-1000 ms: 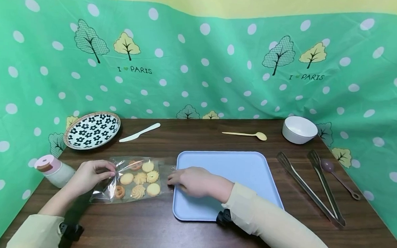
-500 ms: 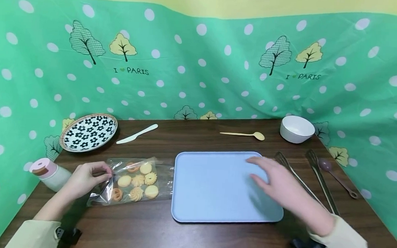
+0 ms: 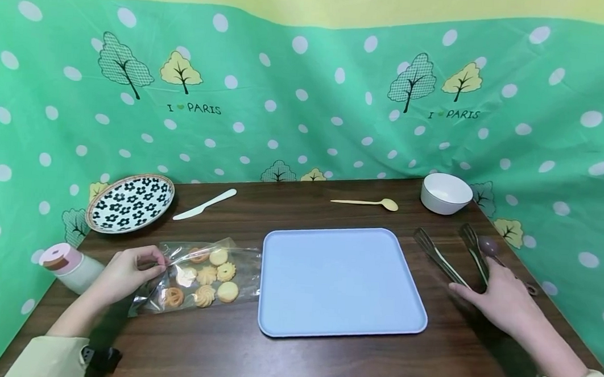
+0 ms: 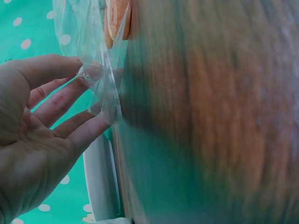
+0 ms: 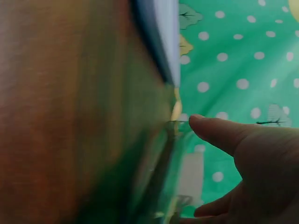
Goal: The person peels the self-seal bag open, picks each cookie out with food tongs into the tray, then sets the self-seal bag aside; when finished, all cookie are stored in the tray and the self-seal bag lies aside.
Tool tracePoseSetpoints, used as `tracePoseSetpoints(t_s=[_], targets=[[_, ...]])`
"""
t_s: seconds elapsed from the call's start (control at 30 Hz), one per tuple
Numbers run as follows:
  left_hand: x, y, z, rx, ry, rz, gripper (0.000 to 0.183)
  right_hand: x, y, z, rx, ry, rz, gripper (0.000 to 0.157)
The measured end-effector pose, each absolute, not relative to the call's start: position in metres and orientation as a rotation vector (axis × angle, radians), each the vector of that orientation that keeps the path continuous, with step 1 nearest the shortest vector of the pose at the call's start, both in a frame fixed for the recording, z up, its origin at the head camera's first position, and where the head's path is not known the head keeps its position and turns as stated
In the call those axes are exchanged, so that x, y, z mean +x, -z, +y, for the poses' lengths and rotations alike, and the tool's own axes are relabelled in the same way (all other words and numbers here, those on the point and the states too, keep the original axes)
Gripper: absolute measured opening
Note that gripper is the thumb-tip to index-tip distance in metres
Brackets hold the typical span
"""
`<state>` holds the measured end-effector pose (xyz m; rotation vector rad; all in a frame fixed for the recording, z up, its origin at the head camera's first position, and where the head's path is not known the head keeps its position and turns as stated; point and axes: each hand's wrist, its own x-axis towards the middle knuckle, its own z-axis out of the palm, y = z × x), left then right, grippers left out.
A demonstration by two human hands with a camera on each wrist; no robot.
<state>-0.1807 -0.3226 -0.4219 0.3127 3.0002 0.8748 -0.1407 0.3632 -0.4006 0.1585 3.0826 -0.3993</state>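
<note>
A clear plastic bag of cookies [image 3: 206, 275] lies flat on the table at the left. My left hand [image 3: 132, 272] pinches its left end; in the left wrist view the clear film [image 4: 100, 77] runs between thumb and fingertips. On the right, metal tongs [image 3: 440, 258] lie with their arms spread towards the back. Over them reaches my right hand [image 3: 501, 293], thumb and fingers apart on either side of the tongs, hiding their joined end. The right wrist view has the thumb [image 5: 219, 133] straight and apart from the tongs; whether the fingers touch them I cannot tell.
A blue tray [image 3: 343, 284] lies in the middle. Behind it are a yellow spoon [image 3: 368, 203], a white knife [image 3: 205, 204] and a white bowl [image 3: 446, 194]. A flower-patterned plate [image 3: 130, 203] and a pink-lidded bottle [image 3: 74, 267] stand left. A purple spoon [image 3: 488, 245] lies beside the tongs.
My right hand has left the bag's right end, crossed over the tray and come to the tongs. The left hand keeps its pinch on the bag. The whole view has shifted slightly.
</note>
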Motion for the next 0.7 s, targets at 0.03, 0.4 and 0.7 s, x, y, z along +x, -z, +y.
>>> tracePoseSetpoints(t_s=[0.03, 0.4, 0.7], targets=[[-0.18, 0.422, -0.323, 0.312, -0.882, 3.001, 0.015, -0.141, 0.403, 0.365, 0.166, 0.401, 3.055, 0.116], [-0.177, 0.424, -0.322, 0.317, -0.891, 3.017, 0.013, -0.144, 0.411, 0.377, 0.164, 0.363, 3.112, 0.086], [-0.177, 0.426, -0.322, 0.324, -0.955, 2.977, 0.018, -0.146, 0.402, 0.352, -0.057, 0.622, 3.236, 0.071]])
